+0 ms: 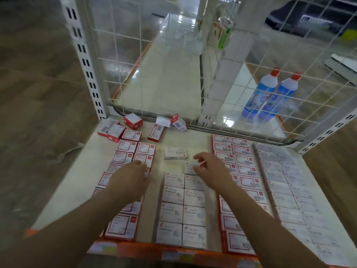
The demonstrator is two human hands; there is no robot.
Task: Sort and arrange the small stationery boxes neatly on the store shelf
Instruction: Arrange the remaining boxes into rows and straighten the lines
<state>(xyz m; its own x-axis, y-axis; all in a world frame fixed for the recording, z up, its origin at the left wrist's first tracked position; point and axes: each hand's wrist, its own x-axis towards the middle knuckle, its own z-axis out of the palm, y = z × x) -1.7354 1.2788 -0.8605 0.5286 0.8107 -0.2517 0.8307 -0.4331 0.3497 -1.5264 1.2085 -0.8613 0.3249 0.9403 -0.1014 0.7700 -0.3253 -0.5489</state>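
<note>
Small stationery boxes lie in rows on a pale shelf (92, 163). Red-edged boxes (144, 149) form two columns at the left, white paper-clip boxes (182, 207) two columns in the middle, more red-edged boxes (241, 157) right of those, and white staple boxes (289, 190) at the far right. One white staples box (175, 153) lies alone above the middle columns. My left hand (133, 176) rests on the left red-edged columns, fingers bent. My right hand (207, 167) pinches a small white box (190, 168) at the top of the middle columns.
Several loose red and white boxes (133, 120) lie jumbled at the shelf's back left. A white wire grid (193, 74) closes the back. Two blue bottles (270, 95) with red caps stand behind it. An orange price rail (154, 250) runs along the front edge.
</note>
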